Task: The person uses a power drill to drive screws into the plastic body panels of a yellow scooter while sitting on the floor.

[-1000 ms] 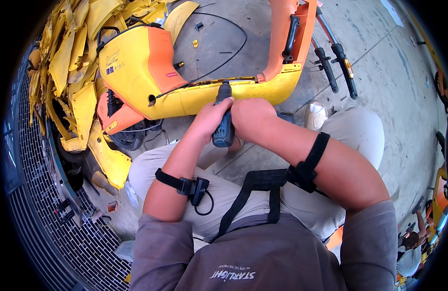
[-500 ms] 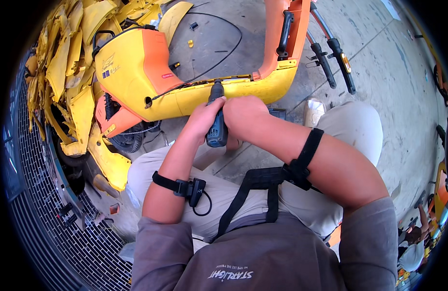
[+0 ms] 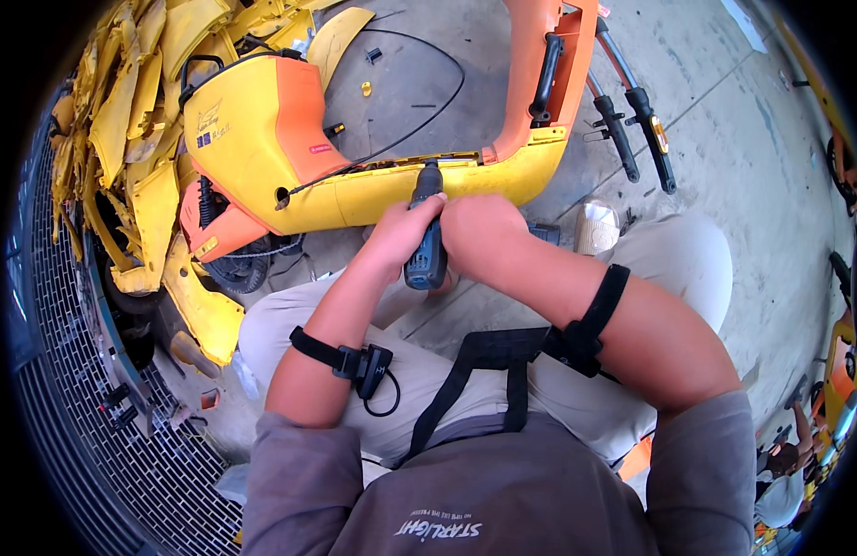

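A dark blue and black cordless drill [image 3: 426, 260] points away from me, its nose at the upper edge of a yellow and orange scooter body [image 3: 373, 199]. My left hand [image 3: 400, 233] is wrapped along the drill's left side, with the thumb on top. My right hand [image 3: 482, 228] is closed against its right side, and the handle is hidden by that hand. Whether the bit touches a screw is too small to tell. A black cable [image 3: 405, 134] trails from the scooter body and loops across the floor beyond it.
Yellow plastic panels [image 3: 136, 139] are heaped at the left. Two front fork legs [image 3: 637, 130] lie at the far right. A shoe [image 3: 596, 229] shows near my right knee. Small parts, including a yellow piece [image 3: 366, 89], lie on the concrete. Another person [image 3: 782, 473] works at the right edge.
The drill and both hands have shifted slightly to the right along the scooter body's edge. The grip on the drill looks the same.
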Tool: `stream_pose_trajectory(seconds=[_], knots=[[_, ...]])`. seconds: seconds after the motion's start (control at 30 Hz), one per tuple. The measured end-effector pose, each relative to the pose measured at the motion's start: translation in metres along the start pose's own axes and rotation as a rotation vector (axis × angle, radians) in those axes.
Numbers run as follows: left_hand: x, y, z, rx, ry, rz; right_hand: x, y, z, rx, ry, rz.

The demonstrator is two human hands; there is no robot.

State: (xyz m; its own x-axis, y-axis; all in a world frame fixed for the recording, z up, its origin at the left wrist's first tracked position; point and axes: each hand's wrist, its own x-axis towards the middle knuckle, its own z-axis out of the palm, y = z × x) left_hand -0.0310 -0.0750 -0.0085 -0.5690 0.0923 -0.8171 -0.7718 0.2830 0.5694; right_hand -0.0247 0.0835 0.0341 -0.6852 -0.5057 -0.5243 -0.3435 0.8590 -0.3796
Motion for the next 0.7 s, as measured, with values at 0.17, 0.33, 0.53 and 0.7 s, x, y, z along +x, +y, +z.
stream_pose_trajectory(seconds=[0.17,0.33,0.53,0.7], knots=[[-0.003,-0.001,0.002,-0.044,-0.005,0.027,0.000,-0.002,-0.001,0.065,-0.046,0.077],[-0.005,0.003,0.003,-0.033,-0.012,0.026,0.000,-0.003,-0.003,0.070,-0.038,0.079],[0.000,-0.003,-0.008,-0.028,0.007,-0.004,0.006,-0.006,-0.002,0.062,-0.013,0.027],[-0.001,-0.002,-0.017,-0.070,-0.006,-0.002,0.015,-0.013,-0.008,0.019,-0.085,0.026]])
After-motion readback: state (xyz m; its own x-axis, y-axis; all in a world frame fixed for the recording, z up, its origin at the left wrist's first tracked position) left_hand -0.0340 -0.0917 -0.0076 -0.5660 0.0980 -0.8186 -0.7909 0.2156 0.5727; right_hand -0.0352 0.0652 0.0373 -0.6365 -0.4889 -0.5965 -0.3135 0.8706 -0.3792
